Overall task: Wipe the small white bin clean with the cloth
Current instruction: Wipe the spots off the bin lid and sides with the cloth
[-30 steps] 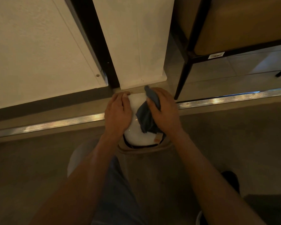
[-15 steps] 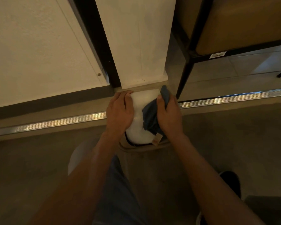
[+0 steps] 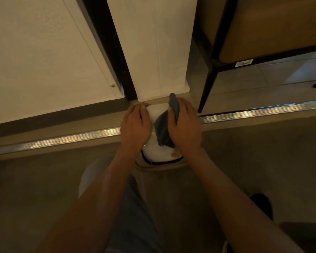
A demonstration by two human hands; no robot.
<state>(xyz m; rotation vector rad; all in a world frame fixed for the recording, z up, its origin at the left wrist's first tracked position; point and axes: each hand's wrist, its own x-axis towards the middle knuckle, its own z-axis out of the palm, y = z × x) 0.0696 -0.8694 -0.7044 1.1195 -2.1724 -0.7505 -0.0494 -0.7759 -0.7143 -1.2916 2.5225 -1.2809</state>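
A dim floor runs under the view, crossed by a bright metal threshold strip, with a white wall column straight ahead and a dark-framed chair to its right. At the foot of the column, directly in front of the person and between both forearms, sits the small white bin; its rounded top faces up, and its long axis appears to run away from the person toward the column. The left hand lies over the bin's left flank, fingers lightly curved against it, steadying. The right hand grips the blue cloth (one corner pokes up past the fingertips) and presses it on the bin's right upper side. Both hands are equally near; the wiping hand is the right, so the uncovered near end, toward the person, is probably its next reach.
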